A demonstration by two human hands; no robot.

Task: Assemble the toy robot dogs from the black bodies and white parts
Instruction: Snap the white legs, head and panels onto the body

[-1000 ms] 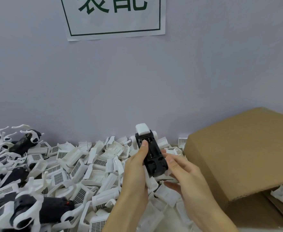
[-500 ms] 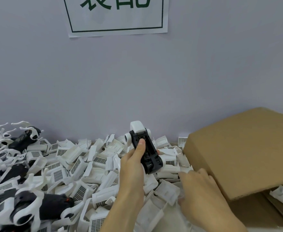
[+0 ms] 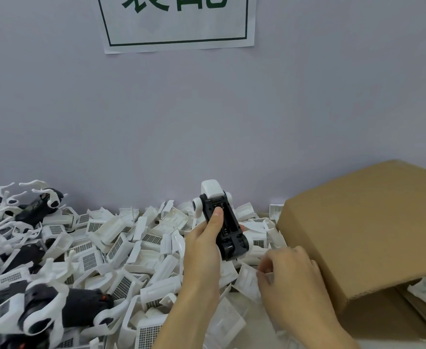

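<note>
My left hand (image 3: 203, 250) grips a black dog body (image 3: 228, 229) with a white head at its top end, held upright above the pile, thumb pressed on its underside. My right hand (image 3: 291, 278) is lower and to the right, fingers curled down into the heap of white parts (image 3: 121, 245), touching a white piece (image 3: 248, 279); whether it holds that piece is unclear. Assembled black-and-white dogs (image 3: 43, 311) lie at the left.
A brown cardboard box (image 3: 368, 222) stands tilted at the right, close to my right hand, with white parts (image 3: 425, 293) under its edge. A grey wall with a paper sign (image 3: 179, 21) rises behind the pile. More finished dogs (image 3: 38, 205) lie at far left.
My right hand has left the black body and dropped down right into the white parts. My left hand has lifted the body slightly and keeps holding it alone.
</note>
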